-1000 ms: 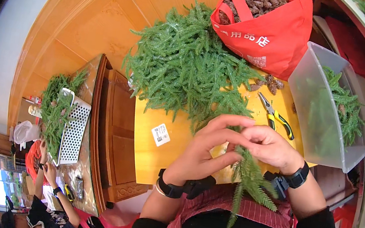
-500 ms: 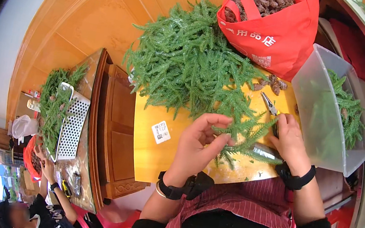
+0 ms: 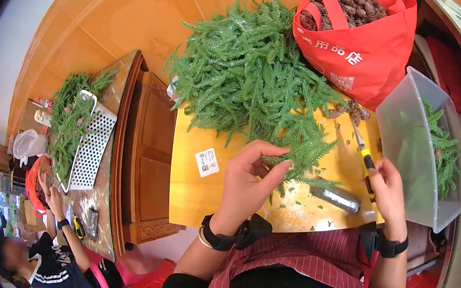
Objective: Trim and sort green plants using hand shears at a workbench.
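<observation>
Fingers [image 3: 266,148] of the left hand [image 3: 246,177] pinch a feathery green sprig [image 3: 304,160] over the scrap-strewn yellow desk [image 3: 184,188], near an orange panelled wall [image 3: 156,5] — thumb and forefinger leading, forearm rising from below. Rightward, the right hand [image 3: 390,192] wraps around yellow-and-black pliers [image 3: 367,160], their nose toward brown pine cones [image 3: 358,111] near a translucent bin [image 3: 402,144].

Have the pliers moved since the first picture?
Yes: in the right hand, the pliers now have their tips farther right relative to the pine cones.
</observation>
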The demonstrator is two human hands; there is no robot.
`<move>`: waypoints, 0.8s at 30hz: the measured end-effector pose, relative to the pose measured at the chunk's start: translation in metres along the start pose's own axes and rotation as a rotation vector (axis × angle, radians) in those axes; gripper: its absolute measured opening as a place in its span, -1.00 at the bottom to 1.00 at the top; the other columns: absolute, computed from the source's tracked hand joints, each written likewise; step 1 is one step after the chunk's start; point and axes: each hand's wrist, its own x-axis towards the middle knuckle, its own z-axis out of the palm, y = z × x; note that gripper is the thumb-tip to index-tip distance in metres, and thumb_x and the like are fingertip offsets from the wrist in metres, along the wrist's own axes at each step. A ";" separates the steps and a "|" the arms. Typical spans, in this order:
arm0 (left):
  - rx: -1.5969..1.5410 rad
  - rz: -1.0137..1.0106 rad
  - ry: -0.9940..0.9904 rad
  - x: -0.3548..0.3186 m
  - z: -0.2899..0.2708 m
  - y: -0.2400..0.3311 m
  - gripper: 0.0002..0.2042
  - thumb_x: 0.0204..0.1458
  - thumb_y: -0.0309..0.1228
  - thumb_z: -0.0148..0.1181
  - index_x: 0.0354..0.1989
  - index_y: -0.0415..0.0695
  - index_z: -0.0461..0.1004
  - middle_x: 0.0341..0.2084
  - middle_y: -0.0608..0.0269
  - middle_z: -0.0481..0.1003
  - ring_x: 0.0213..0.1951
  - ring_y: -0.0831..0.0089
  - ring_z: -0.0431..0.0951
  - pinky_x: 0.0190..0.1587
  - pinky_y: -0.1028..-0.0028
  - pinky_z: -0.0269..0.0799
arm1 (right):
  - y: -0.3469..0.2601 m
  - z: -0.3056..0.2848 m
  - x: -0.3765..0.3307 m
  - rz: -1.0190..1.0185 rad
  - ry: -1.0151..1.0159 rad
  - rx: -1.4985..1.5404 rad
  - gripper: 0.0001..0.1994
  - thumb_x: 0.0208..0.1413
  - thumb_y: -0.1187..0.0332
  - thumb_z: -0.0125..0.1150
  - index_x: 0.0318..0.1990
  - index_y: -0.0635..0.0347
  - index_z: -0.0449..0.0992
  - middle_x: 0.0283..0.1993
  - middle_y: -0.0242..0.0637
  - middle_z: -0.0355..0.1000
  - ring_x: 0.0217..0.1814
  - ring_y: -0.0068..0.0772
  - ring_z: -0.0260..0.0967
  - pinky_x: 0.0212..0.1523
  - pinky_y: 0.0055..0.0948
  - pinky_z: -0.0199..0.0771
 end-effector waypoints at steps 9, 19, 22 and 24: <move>0.276 0.172 -0.007 -0.001 0.009 0.003 -0.83 -0.15 -0.63 0.20 -0.33 -0.23 0.46 -0.38 0.26 0.39 -0.44 0.67 0.39 -0.54 0.73 0.30 | -0.059 0.012 -0.047 -0.177 -0.525 0.484 -0.86 -0.03 0.41 0.13 -0.40 0.34 0.45 -0.28 -0.23 0.45 -0.23 -0.55 0.34 -0.15 -0.53 0.31; 0.331 0.239 0.007 -0.007 0.014 0.008 -0.82 -0.20 -0.64 0.24 -0.36 -0.22 0.51 -0.41 0.25 0.41 -0.47 0.66 0.38 -0.59 0.73 0.26 | -0.064 0.034 -0.043 -0.070 -0.578 0.302 -0.82 0.04 0.39 0.11 -0.24 0.30 0.48 -0.47 -0.52 0.36 -0.45 -0.78 0.17 -0.42 -0.71 0.18; 0.333 0.239 0.015 -0.007 0.017 0.009 -0.83 -0.21 -0.63 0.25 -0.37 -0.21 0.51 -0.45 0.25 0.41 -0.50 0.66 0.38 -0.60 0.71 0.24 | -0.056 0.038 -0.041 -0.109 -0.573 0.308 -0.82 0.05 0.37 0.09 -0.25 0.29 0.48 -0.53 -0.56 0.32 -0.51 -0.79 0.13 -0.50 -0.70 0.14; 0.347 0.254 0.008 -0.007 0.016 0.009 -0.83 -0.21 -0.63 0.25 -0.38 -0.21 0.52 -0.46 0.25 0.41 -0.51 0.65 0.37 -0.61 0.71 0.23 | -0.055 0.038 -0.041 -0.129 -0.567 0.337 -0.82 0.05 0.36 0.09 -0.26 0.28 0.49 -0.55 -0.57 0.31 -0.53 -0.79 0.12 -0.52 -0.68 0.14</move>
